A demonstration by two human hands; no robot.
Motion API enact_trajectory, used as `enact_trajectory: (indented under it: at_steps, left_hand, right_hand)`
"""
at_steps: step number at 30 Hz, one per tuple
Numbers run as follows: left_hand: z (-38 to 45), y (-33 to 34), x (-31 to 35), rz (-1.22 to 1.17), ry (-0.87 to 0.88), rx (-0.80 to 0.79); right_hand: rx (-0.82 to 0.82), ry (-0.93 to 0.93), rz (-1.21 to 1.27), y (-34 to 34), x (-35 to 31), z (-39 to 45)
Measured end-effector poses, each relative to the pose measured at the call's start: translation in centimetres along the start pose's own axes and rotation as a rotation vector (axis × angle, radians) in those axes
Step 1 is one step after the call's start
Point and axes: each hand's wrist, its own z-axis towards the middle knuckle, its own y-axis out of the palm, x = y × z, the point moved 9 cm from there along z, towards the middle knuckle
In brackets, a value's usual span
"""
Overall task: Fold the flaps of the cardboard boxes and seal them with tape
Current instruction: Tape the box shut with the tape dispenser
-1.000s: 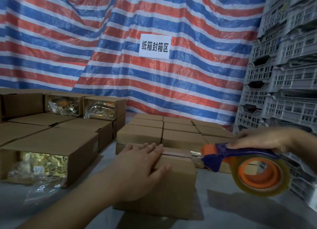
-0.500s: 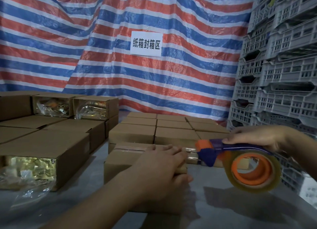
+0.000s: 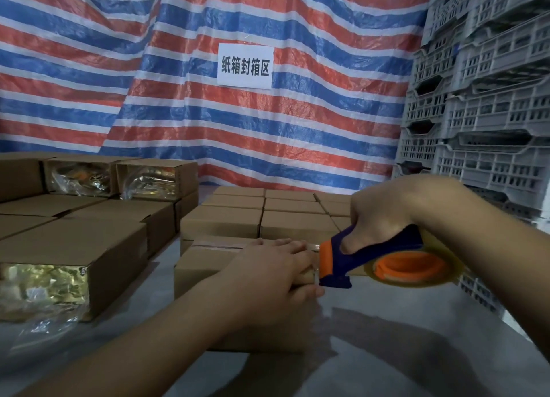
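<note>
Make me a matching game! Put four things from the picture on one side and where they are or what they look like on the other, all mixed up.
Things:
1. tape dispenser
2. white sign
3. grey crates
4. left hand

Clues:
A. stacked up at the right
B. resting flat on the box being taped
C. gripped in the right hand
D. hanging on the striped tarp

Pairs: 1-C, 2-D, 3-A, 4-B
</note>
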Motion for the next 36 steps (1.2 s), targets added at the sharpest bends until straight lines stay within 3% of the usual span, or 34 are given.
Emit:
enact_trajectory:
  at_steps: [3,7,12,16,20,22,24,26,28,29,33,36]
  left_hand:
    - [0.1,-0.3,0.2,0.023,0.009,0.014]
    - [-0.6,-0.3,0.3,0.024,0.015,0.017]
    - [-0.8,-0.3,0.4,0.015,0.011,0.007]
    - [-0.9,-0.6,0.5,0.005,0.021,0.035]
    - [-1.1,-0.6,0.5,0.004,0.016,0.041]
    - [-1.2,-0.6,0.4,-0.023,0.000,0.047]
    - [-1.2,-0.9,0.2,-0.086,-0.022,0.065]
    - [-1.2,-1.4,0.0,-0.165,-0.028,0.070]
    - [-1.1,-1.6,-0.4,-0.272,-0.047,0.070]
    - [-1.1,-1.6,-0.7,-0.325,-0.063,0.063]
    - [-1.0,-1.6,-1.9,-0.523,-0.134,0.047]
    - [-1.8,-2.9,-2.3,-0.739,-0.181,0.227]
  right_hand:
    - [0.050,0.003,-0.073,0.2,-1.0,-0.4]
    - [0.182,-0.004,-0.392,3.9,-0.2,-0.3]
    - [0.515,0.149,-0.108,9.7,4.3,0.5]
    - [0.536,0.247,0.015,14.2,6.1,0.7]
    - [0.574,0.321,0.037,11.8,5.1,-0.8]
    - [0.749,0.139,0.320,8.6,2.7,-2.3]
    - [0.762,-0.082,0.875,5.9,-0.4,-3.0]
    - [0.561,-0.132,1.389,5.5,-4.0,-1.8]
    - [0.308,-0.135,1.713,6.9,-7.5,-0.7]
    - [0.257,-0.137,1.801,7.3,-8.6,-0.3]
    - [0.325,-0.189,1.998,9.6,-9.0,1.0]
    - [0.300,-0.159,1.980,10.6,-9.2,1.5]
